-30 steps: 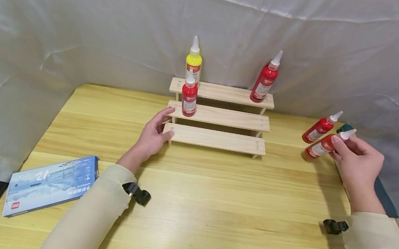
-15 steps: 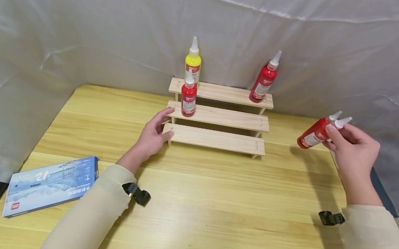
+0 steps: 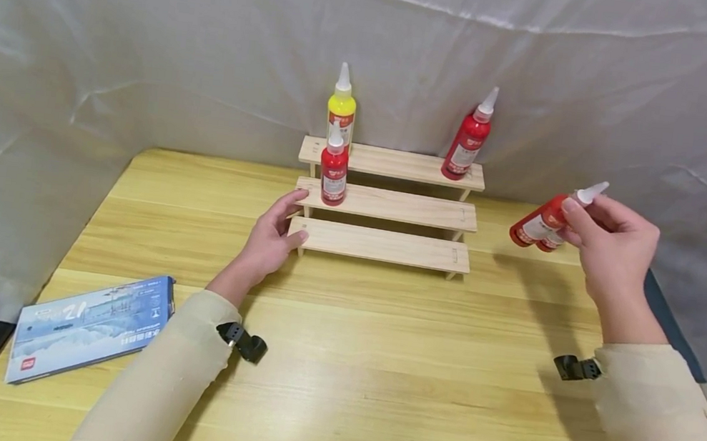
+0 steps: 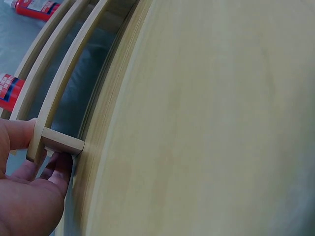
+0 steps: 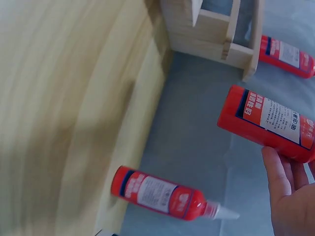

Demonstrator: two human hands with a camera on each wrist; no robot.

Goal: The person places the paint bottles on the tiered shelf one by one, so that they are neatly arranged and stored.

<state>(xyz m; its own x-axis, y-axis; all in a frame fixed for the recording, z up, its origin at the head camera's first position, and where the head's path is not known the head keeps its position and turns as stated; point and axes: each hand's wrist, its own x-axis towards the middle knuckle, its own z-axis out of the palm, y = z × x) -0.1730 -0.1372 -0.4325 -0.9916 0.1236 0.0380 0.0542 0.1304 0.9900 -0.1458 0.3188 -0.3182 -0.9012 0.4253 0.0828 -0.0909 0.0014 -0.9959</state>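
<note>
A box (image 3: 89, 331) lies left of the rack (image 3: 389, 246) bearing three bottles (image 3: 467, 148).

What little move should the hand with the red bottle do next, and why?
Maybe the right hand should carry its red bottle toward the right end of the middle shelf. That end looks bare, while a second red bottle stands at the left end, and the held one is off the table. The left hand grips the wooden rack, which may help steady it.
</note>
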